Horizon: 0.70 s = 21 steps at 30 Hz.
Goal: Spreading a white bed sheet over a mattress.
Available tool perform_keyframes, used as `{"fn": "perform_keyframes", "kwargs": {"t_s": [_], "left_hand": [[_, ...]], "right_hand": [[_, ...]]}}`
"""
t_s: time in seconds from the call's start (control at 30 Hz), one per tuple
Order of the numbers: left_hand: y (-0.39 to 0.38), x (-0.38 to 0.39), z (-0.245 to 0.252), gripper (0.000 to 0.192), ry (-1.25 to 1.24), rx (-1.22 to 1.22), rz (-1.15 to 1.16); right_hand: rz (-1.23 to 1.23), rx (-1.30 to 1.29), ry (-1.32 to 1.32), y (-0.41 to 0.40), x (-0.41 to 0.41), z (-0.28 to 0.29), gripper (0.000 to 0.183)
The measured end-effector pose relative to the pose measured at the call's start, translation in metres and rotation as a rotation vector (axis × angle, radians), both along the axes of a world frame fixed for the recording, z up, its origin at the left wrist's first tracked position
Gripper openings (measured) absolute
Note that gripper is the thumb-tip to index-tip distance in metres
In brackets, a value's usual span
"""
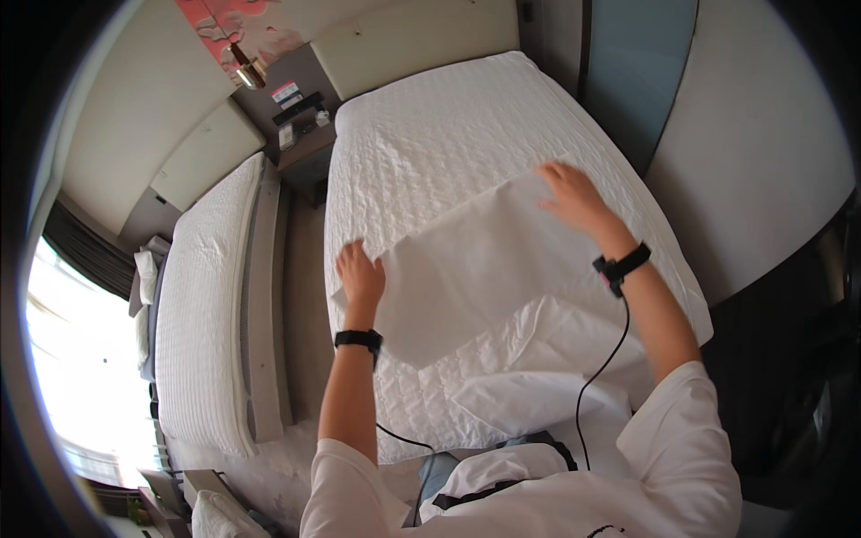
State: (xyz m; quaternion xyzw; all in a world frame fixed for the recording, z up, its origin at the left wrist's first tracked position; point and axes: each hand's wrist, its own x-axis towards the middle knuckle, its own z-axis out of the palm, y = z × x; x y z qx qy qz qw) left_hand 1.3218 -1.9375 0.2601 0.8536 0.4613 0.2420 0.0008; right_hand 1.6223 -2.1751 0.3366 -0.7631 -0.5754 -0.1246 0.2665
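A smooth white bed sheet (471, 269) lies partly unfolded over a bed with a quilted white mattress cover (430, 175). Its far edge runs slantwise between my two hands. At the sheet's left end is my left hand (361, 276), fingers pointing away from me; whether they grip the cloth is hidden. Further off to the right, my right hand (573, 198) is over the sheet's far edge, slightly blurred, with thumb and fingers apart. More of the white cloth (531, 400) is bunched at the near end of the bed, close to my body.
A second bed (202, 316) with a white cover stands left, across a narrow floor gap (304, 296). Between the headboards is a nightstand (306, 151) with small items, below a hanging lamp (251, 71). Black cables (601, 370) trail from my wristbands. A wall (746, 134) borders the right.
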Motion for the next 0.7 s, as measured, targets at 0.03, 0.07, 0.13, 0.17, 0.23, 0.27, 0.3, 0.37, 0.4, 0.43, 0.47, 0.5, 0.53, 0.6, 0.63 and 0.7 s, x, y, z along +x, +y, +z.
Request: {"fn": "perform_keyframes", "kwargs": {"t_s": [0.03, 0.07, 0.13, 0.17, 0.23, 0.27, 0.3, 0.37, 0.4, 0.43, 0.47, 0.5, 0.53, 0.6, 0.63, 0.7], "left_hand": [[0.001, -0.022, -0.039, 0.051, 0.055, -0.201, 0.152], [-0.012, -0.042, -0.074, 0.055, 0.168, -0.270, 0.160], [-0.043, -0.090, -0.148, 0.045, 0.463, -0.491, -0.049], [-0.053, -0.121, -0.190, 0.039, 0.594, -0.708, -0.124], [-0.087, -0.262, -0.283, 0.035, 0.677, -0.796, -0.114], [-0.117, -0.309, -0.301, 0.036, 0.832, -1.082, -0.115], [-0.140, -0.341, -0.308, 0.038, 0.978, -1.369, -0.116], [-0.192, -0.368, -0.288, 0.032, 0.785, -1.875, 0.319], [-0.217, -0.321, -0.238, 0.031, 0.861, -1.834, 0.268], [-0.225, -0.352, -0.233, 0.032, 0.741, -1.915, 0.322], [-0.233, -0.365, -0.228, 0.031, 0.634, -1.943, 0.392], [-0.240, -0.371, -0.226, 0.031, 0.523, -1.969, 0.456], [-0.241, -0.370, -0.225, 0.031, 0.516, -1.972, 0.463], [-0.235, -0.358, -0.227, 0.029, 0.318, -1.957, 0.560], [-0.228, -0.361, -0.234, 0.026, 0.249, -1.899, 0.557], [-0.210, -0.353, -0.254, 0.022, 0.291, -1.703, 0.310]], "right_hand": [[0.050, -0.064, 0.126, -0.009, 0.001, -0.036, 0.040], [0.050, -0.082, 0.241, -0.030, -0.007, -0.073, 0.037], [-0.018, -0.056, 0.766, -0.097, -0.021, -0.179, 0.027], [-0.092, -0.029, 0.856, -0.138, -0.034, -0.231, 0.028], [-0.278, -0.181, 0.549, -0.182, -0.092, -0.288, 0.038], [-0.417, -0.233, 0.669, -0.199, -0.117, -0.295, 0.039], [-0.560, -0.284, 0.781, -0.211, -0.135, -0.293, 0.041], [-0.504, -0.314, 0.613, -0.222, -0.159, -0.262, 0.041], [-0.477, -0.338, 0.422, -0.245, -0.162, -0.254, 0.041], [-0.453, -0.327, 0.441, -0.237, -0.166, -0.251, 0.041], [-0.412, -0.356, 0.365, -0.235, -0.163, -0.254, 0.039], [-0.370, -0.387, 0.283, -0.232, -0.157, -0.255, 0.038], [-0.334, -0.419, 0.264, -0.228, -0.148, -0.251, 0.022], [-0.295, -0.456, 0.271, -0.231, -0.136, -0.256, 0.016], [-0.243, -0.481, 0.282, -0.220, -0.136, -0.251, 0.009], [-0.202, -0.481, 0.252, -0.219, -0.146, -0.228, 0.007]]}}
